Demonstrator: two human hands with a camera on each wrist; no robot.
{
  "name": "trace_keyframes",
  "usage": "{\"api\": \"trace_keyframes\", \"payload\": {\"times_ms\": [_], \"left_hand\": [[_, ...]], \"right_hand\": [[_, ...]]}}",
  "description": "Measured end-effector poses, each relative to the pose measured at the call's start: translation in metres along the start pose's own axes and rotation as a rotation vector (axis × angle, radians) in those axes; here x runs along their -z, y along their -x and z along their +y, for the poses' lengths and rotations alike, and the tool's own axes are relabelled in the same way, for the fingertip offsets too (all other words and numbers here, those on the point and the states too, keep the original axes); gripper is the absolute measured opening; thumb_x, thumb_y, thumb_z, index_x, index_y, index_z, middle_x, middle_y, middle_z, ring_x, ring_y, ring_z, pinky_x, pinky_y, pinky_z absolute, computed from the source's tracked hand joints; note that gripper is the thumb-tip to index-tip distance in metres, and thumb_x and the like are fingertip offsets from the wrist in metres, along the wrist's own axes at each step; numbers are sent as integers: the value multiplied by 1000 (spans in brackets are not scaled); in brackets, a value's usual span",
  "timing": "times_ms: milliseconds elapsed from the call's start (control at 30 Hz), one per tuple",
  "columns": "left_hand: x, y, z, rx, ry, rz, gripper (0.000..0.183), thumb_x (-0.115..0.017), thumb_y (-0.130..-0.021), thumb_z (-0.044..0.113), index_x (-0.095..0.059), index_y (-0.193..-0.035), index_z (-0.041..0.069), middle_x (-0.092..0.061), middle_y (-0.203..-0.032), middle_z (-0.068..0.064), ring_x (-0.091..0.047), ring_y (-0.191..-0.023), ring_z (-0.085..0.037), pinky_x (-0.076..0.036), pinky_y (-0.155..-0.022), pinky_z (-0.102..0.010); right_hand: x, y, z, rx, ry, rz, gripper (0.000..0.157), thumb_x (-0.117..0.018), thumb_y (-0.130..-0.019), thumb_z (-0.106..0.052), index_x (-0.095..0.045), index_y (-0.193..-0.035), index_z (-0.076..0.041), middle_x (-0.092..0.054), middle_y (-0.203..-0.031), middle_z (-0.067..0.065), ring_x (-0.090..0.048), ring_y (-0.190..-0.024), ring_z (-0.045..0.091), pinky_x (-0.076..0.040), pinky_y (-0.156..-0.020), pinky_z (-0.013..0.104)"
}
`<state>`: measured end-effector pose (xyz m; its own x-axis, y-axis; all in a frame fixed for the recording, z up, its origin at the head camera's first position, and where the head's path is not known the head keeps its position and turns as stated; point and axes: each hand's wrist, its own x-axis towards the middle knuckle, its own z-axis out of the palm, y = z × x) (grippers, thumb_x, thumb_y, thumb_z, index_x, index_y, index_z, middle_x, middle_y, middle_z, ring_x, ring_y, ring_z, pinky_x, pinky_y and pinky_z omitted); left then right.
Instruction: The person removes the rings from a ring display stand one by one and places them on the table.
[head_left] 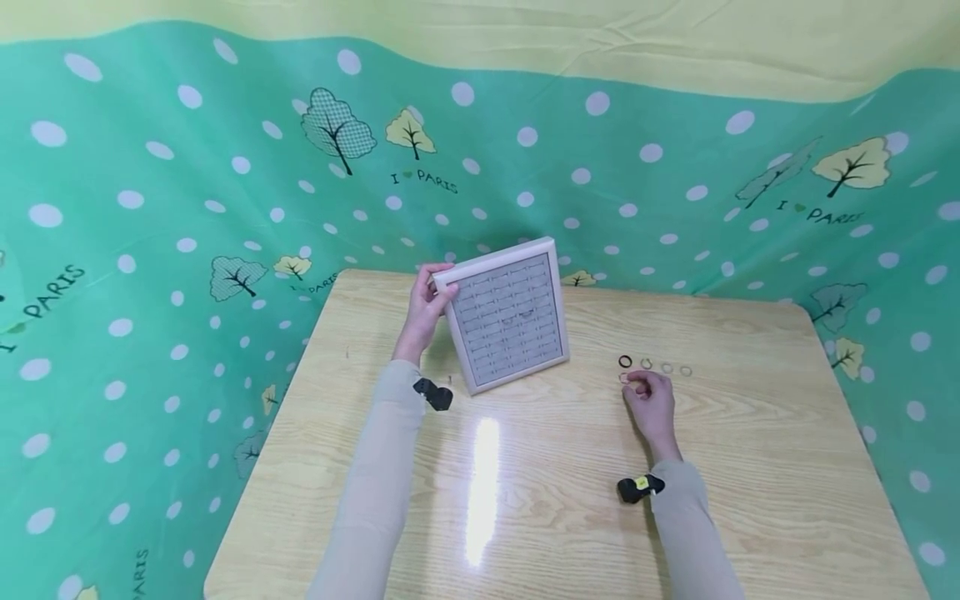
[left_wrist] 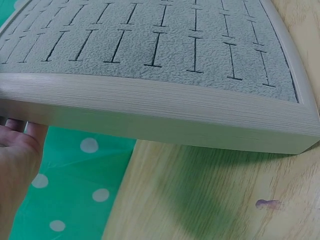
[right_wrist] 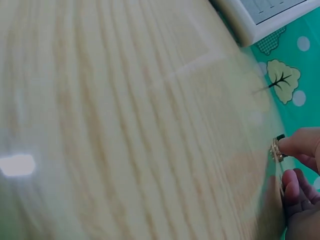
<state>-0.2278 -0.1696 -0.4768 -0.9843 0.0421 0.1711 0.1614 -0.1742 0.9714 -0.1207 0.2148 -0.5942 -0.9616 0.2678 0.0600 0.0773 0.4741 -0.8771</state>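
Note:
My left hand (head_left: pixel 426 312) grips a framed ring display tray (head_left: pixel 498 382) by its upper left corner, holding it tilted above the table. Its grey padded face (left_wrist: pixel 175 60) has rows of slits; two rings (head_left: pixel 518 317) appear to sit near the middle. At the right, my right hand (head_left: pixel 652 404) pinches a small ring (head_left: pixel 622 378) at table level. That ring looks gold in the right wrist view (right_wrist: pixel 275 149), though the fingers partly hide it. Just beyond lies a black ring (head_left: pixel 626 361), with three lighter rings (head_left: pixel 667 367) in a row to its right.
The wooden table (head_left: pixel 555 500) carries a bright light reflection. A green dotted cloth (head_left: pixel 645 200) printed with trees hangs along the back and sides. A small dark mark (left_wrist: pixel 267 204) shows on the wood near the tray.

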Motion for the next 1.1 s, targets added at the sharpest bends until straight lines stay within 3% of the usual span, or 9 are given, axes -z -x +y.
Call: {"api": "trace_keyframes", "payload": {"times_ms": [233,367,467,733,1100], "left_hand": [[0,0,2,7,-9,-9,40,-54,-95,-2,-40,-133,0,-59,-111,-5,-63,-90,-19,-57,-75,-33],[-4,5,16,19,-5,-27,41,-53,-95,-4,-38,-133,-4,-60,-109,-3,-63,-89,-18,-57,-76,-34],[-8,9,25,19,-7,-30,40,-53,-95,-4,-38,-132,-5,-60,-108,-3,-63,-89,-18,-57,-75,-33],[-8,9,24,16,-12,-36,40,-53,-95,-4,-38,-133,-5,-59,-112,-4,-63,-91,-18,-57,-77,-34],[-8,8,25,17,-24,-34,40,-53,-95,-3,-38,-132,-5,-59,-113,-5,-63,-91,-18,-57,-76,-33]], "right_hand": [[-4,9,-11,-79,-71,-27,29,-63,-86,4,-58,-114,5,-41,-115,16,-46,-84,15,-40,-63,10],[-9,12,-20,-71,-96,-34,33,-63,-85,5,-57,-117,4,-43,-117,17,-47,-84,14,-40,-65,11],[-14,12,-29,-43,-98,-48,34,-63,-85,5,-57,-118,4,-43,-120,17,-48,-86,17,-40,-67,13],[-32,2,-54,44,-77,-88,33,-64,-85,5,-57,-117,3,-49,-115,15,-51,-90,22,-41,-71,18],[-50,-20,-106,193,-123,-128,30,-67,-85,3,-60,-114,1,-49,-116,16,-55,-90,30,-44,-69,27]]}}
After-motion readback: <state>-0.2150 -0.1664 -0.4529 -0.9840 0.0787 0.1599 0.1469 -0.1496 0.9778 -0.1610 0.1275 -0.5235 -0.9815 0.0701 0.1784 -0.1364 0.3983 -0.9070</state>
